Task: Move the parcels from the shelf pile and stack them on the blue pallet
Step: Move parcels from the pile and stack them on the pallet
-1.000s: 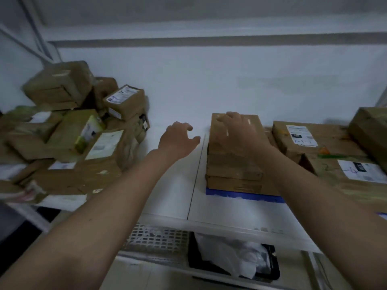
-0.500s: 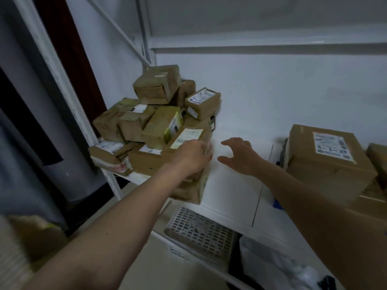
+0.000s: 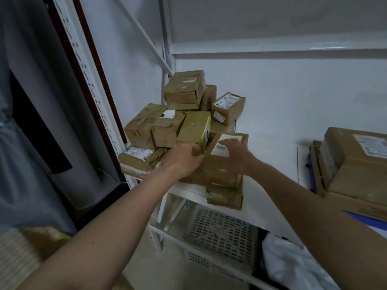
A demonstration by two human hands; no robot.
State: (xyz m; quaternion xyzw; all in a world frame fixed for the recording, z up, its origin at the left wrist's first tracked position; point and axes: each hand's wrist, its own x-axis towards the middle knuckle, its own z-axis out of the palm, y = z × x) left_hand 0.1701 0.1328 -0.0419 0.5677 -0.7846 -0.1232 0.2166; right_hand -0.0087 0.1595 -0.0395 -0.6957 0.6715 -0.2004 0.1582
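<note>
Now both hands are on the front parcel [image 3: 222,164] at the shelf [image 3: 270,197] edge: left hand [image 3: 182,159] fingers curl on its left corner, right hand [image 3: 234,155] lies flatter on top w/ fingers bent. Risk: pulling it shifts the pile [image 3: 184,116] leaning behind, so upper boxes could slide off

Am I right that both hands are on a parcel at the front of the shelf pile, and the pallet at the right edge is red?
Not quite. The head view shows the left hand and right hand on a front parcel of the pile, but the pallet at the right edge is blue, not red.
</note>
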